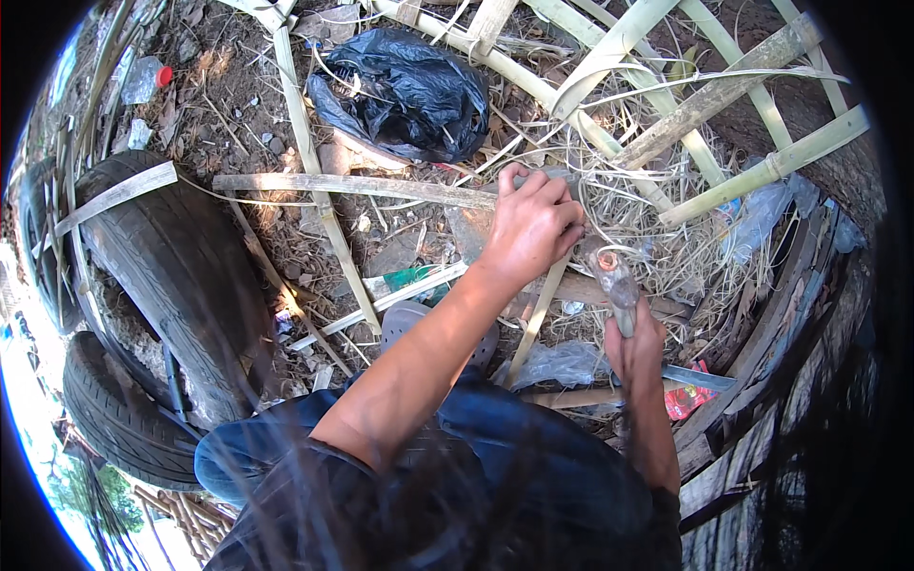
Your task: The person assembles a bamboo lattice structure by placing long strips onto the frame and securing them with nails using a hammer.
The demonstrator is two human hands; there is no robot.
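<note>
My left hand (535, 228) is closed over a crossing of bamboo strips, its fingers curled. One long flat bamboo strip (362, 187) runs leftward from it; a greyish piece shows beside its knuckles. Another bamboo strip (540, 319) slants down from below the hand. My right hand (638, 347) grips the pale handle of a short, club-like tool (614, 276) with a thick, rounded head and an orange-brown end; its exact kind is unclear. The tool's head is just below and right of my left hand, apart from it. Near my right wrist lies a flat grey blade (700, 378).
A bamboo lattice (609, 57) spreads across the far right. A black plastic bag (405, 95) lies beyond my left hand. Worn tyres (176, 257) stand at left, near a clear bottle (143, 81) with a red cap. Shavings (628, 209) and a grey clog (405, 319) are close by.
</note>
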